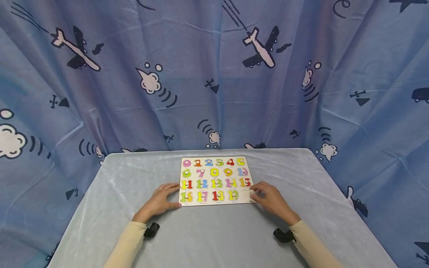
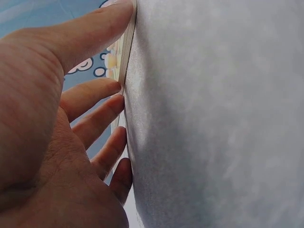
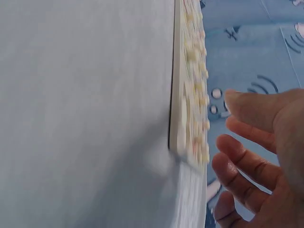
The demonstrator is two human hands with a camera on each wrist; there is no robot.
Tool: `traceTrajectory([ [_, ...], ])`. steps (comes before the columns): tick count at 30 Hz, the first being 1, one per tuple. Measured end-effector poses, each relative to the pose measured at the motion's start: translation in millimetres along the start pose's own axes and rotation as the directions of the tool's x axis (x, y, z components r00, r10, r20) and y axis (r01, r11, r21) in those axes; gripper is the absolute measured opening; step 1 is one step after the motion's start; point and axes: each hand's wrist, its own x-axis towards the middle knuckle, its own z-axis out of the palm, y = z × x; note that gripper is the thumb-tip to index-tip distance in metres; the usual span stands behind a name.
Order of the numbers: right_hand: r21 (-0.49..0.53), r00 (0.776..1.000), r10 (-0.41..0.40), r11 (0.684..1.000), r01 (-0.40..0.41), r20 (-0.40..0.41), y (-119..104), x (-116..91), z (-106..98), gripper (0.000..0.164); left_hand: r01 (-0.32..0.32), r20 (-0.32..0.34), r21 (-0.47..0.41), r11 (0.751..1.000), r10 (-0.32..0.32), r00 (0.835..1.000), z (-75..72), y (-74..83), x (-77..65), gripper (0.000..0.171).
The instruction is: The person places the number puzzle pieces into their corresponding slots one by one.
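Note:
A wooden number puzzle board [image 1: 207,203] lies flat on the table, with colourful numerals from 0 to 19 in its rows. At the lower right corner of the board, a bare pale space follows the 19 [image 1: 233,195]. My left hand [image 1: 163,199] rests at the board's left edge; its thumb and fingertips meet the side of the board in the left wrist view. Over the right edge, near the 15 [image 1: 245,182], my right hand [image 1: 269,199] has its fingers loosely bent. The right wrist view shows a gap between those fingertips and the board, with nothing held.
The table [image 1: 134,171] has a pale grey cloth cover. Behind it hangs a blue curtain [image 1: 187,93] printed with aeroplanes and clouds. Black wrist cameras sit at the left cuff [image 1: 152,230] and the right cuff [image 1: 283,235].

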Motion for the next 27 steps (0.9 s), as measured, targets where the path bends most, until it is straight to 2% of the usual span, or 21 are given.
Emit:
traceTrajectory([
  [10,-0.045,0.998,0.056,0.997,-0.058,-0.036,28.9,-29.1,-28.8,0.027,-0.005,-0.002,0.014,1.0,0.005,1.0,-0.3,-0.1,-0.7,0.074],
  [21,-0.055,0.997,0.045,0.997,-0.048,-0.063,52.7,-48.6,-32.2,0.026,-0.005,0.0,0.009,1.0,0.005,1.0,-1.3,0.0,-1.6,0.074],
  [27,-0.061,0.994,0.083,0.994,-0.087,-0.07,57.3,-58.2,-36.5,0.025,-0.005,0.004,0.007,1.0,0.005,1.0,-1.8,0.3,-1.8,0.074],
])
